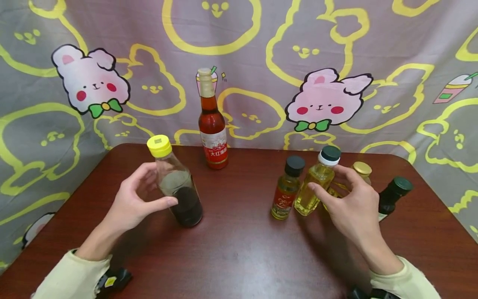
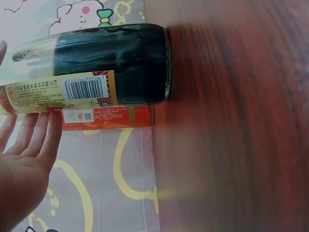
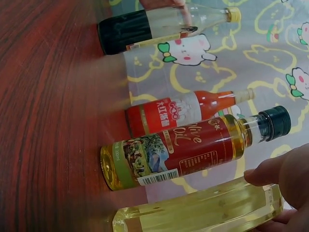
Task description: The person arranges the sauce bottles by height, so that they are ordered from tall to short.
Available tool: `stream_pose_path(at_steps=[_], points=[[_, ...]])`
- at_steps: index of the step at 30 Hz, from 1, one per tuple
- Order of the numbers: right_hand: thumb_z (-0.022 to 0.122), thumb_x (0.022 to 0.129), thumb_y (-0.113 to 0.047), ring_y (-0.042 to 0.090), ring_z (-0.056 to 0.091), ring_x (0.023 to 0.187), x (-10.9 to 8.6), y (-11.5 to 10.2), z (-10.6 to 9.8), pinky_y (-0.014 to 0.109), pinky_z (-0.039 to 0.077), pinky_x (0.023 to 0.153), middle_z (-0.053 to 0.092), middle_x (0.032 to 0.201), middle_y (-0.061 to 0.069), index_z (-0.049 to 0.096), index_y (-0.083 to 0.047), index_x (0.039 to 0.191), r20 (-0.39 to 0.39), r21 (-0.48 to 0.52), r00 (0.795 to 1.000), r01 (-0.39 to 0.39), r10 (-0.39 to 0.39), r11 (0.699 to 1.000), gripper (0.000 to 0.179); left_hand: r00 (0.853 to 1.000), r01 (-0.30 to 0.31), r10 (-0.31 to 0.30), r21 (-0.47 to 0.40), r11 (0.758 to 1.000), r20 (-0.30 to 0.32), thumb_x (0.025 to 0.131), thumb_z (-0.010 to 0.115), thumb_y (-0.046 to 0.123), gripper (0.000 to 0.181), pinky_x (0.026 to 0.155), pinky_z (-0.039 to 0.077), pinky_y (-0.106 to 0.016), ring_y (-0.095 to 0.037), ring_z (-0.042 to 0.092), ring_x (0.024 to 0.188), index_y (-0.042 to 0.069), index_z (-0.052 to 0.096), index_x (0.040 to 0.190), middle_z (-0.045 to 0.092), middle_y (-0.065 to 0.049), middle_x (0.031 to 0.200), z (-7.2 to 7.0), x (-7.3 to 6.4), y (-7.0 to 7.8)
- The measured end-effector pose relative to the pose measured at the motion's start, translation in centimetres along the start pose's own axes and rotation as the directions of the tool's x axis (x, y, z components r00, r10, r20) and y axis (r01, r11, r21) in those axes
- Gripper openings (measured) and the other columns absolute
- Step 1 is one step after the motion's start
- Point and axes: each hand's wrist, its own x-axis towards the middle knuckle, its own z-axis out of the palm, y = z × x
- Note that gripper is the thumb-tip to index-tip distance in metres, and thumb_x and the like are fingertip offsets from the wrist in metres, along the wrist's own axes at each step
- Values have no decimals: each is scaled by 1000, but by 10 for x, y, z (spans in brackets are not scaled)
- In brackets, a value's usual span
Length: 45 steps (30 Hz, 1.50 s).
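At far left, a pale sleeve (image 1: 71,278) leads to the left hand (image 1: 125,203), whose thumb lies across the front of a dark sauce bottle (image 1: 184,203) while the fingers reach behind it. The fingers are slightly parted and curl loosely round the glass; how firmly they press cannot be told. This bottle, yellow-capped and partly filled with black liquid, is at the left of the brown table (image 1: 239,253); the left wrist view shows a barcode on its cream label.

Left of centre, near the rear edge, a red vinegar bottle (image 1: 215,149) stands upright before a patterned cloth (image 1: 239,25) with yellow outlines and rabbit heads.

Right of centre stands an olive oil bottle (image 1: 284,201), red-labelled and dark-capped. Just beside it is a clear oil bottle (image 1: 319,174) with yellow contents and a green-and-white cap. The right hand (image 1: 354,205) holds the latter between the thumb, at its front, and the fingers, partly hidden behind it; grip pressure cannot be judged.

Beyond this hand, a gold-capped bottle (image 1: 362,168) is partly covered. At far right is a dark green-capped bottle (image 1: 388,201), its lower part hidden by the hand.
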Motion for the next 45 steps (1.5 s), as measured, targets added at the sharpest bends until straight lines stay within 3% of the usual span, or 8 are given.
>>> stream_pose_path(at_steps=[10,13,19,25,33,37,41,45], points=[[90,87,-32,41,74,117,-1,2,-1,-7,40,79,72,132,22,64,-3,139,6,-16,1000,-7,7,1000,65,998,4,-4,11,1000,68,77,93,2,69,96,50,-9,-2,66,109,10,61,137,72,16,122,-1,2,3],[90,86,-30,41,75,116,-1,2,-1,-7,40,79,73,131,22,64,-3,138,1,-16,1000,0,0,1000,64,997,29,-32,35,999,73,79,93,6,65,94,51,-9,-2,67,107,12,63,136,73,17,120,0,2,5],[90,86,-30,41,76,113,1,2,-1,-7,39,79,74,130,22,65,-3,137,1,-20,1000,17,-17,1000,63,996,84,-85,43,996,22,79,94,10,59,90,52,-11,-3,67,103,13,66,131,73,18,115,3,3,12],[90,86,-26,41,76,109,4,1,-5,-8,38,77,75,125,24,65,-2,136,-21,-39,999,45,-46,998,61,996,82,-83,-39,996,-30,78,94,5,58,91,54,-12,-5,70,102,8,67,129,75,18,115,14,6,15],[90,86,-28,41,76,110,4,1,-4,-6,42,77,75,125,24,65,-2,136,1,-46,999,45,-45,998,62,984,132,-141,-83,988,-113,79,93,5,59,97,53,-10,-3,70,109,9,67,132,73,14,119,24,3,20],[90,87,-28,40,76,110,3,1,-2,15,57,83,75,126,23,65,-3,137,9,-53,999,39,-39,998,62,970,173,-185,-86,981,-160,82,92,10,57,96,53,-9,-2,70,109,11,68,132,73,17,119,28,5,23],[90,87,-26,40,76,110,2,1,-1,43,57,87,74,126,23,65,-2,137,10,-44,999,43,-43,998,61,954,188,-215,-141,972,-207,82,92,10,57,95,54,-10,-4,71,109,11,68,134,73,14,121,34,11,29],[90,86,-25,41,76,109,2,2,0,45,57,88,74,127,23,64,-2,136,9,-43,999,48,-47,998,61,943,170,-222,-215,962,-248,79,93,5,60,94,56,-11,-8,71,107,10,68,134,74,8,120,45,21,36]])
